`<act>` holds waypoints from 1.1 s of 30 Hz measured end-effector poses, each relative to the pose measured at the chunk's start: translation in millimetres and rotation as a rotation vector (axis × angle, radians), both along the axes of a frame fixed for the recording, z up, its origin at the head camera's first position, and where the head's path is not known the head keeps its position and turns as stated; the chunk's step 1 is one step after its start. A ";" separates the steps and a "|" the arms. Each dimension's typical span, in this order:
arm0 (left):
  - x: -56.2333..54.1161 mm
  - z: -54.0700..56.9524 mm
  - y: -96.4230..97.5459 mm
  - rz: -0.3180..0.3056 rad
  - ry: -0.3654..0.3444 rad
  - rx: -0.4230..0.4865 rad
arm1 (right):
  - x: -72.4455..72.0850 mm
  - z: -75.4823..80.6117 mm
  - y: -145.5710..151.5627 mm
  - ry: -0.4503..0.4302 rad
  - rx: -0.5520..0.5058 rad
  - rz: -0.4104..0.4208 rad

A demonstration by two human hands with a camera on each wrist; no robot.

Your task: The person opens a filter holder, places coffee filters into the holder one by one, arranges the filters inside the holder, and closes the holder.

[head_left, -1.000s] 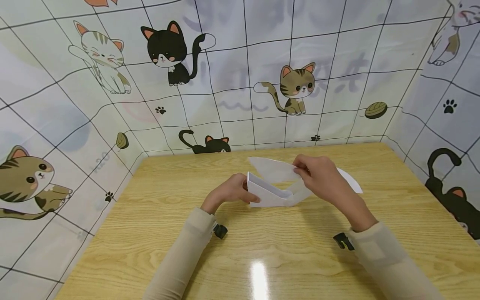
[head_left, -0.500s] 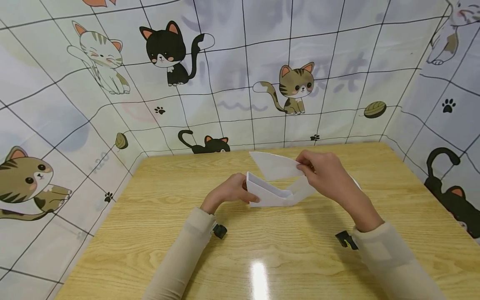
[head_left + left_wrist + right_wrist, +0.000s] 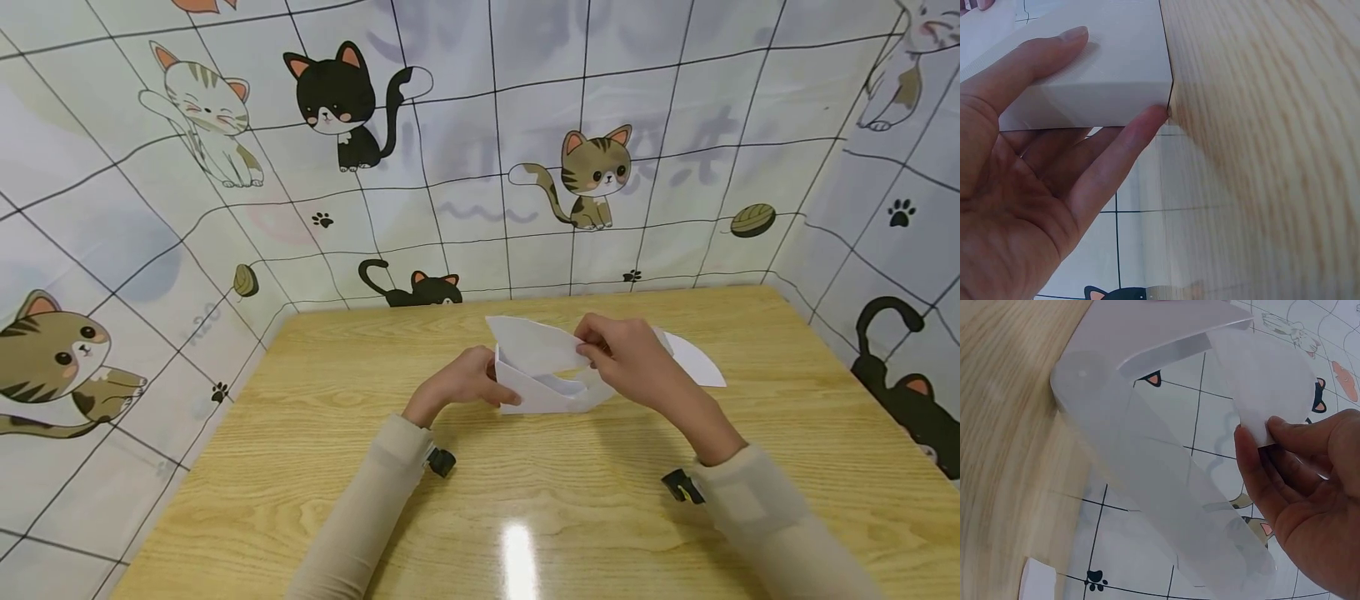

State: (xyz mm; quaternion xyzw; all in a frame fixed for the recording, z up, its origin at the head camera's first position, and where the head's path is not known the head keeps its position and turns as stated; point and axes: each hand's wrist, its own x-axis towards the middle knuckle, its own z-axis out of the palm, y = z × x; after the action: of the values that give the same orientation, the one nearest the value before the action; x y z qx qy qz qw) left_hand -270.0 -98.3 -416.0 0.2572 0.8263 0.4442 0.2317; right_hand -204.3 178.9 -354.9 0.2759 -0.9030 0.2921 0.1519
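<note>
A white box [image 3: 536, 399] with a slanted open top stands on the table, its hinged translucent lid [image 3: 1172, 494] swung out to the right. My left hand [image 3: 471, 377] grips the box's left end, thumb on the near face and fingers around the end and the far side. Between thumb and fingertips, my right hand [image 3: 628, 354] pinches a fan-shaped white paper sheet [image 3: 531, 343] by its narrow end. This sheet is tilted over the box's opening, with its lower edge behind the near rim; whether it touches the inside is hidden.
Another white curved sheet [image 3: 696, 360] lies on the wooden table [image 3: 570, 500] to the right, partly behind my right forearm. A cat-patterned cloth [image 3: 465, 192] surrounds the table's back and sides. Black camera mounts [image 3: 441, 461] hang at both wrists.
My right hand rose slightly to the right with the paper sheet, then came back left and down, lowering it toward the box opening. My left hand and the box have stayed put.
</note>
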 end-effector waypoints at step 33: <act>-1.4 -0.5 0.4 -0.001 0.010 -0.008 | -5.3 -13.6 -7.4 -0.097 -0.021 0.060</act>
State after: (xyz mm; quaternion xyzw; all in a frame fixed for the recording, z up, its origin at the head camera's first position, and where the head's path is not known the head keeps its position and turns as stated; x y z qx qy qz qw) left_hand -271.3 -97.9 -416.5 0.2592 0.8292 0.4393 0.2288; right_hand -209.6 171.5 -368.5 0.2868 -0.8976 0.3189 0.1018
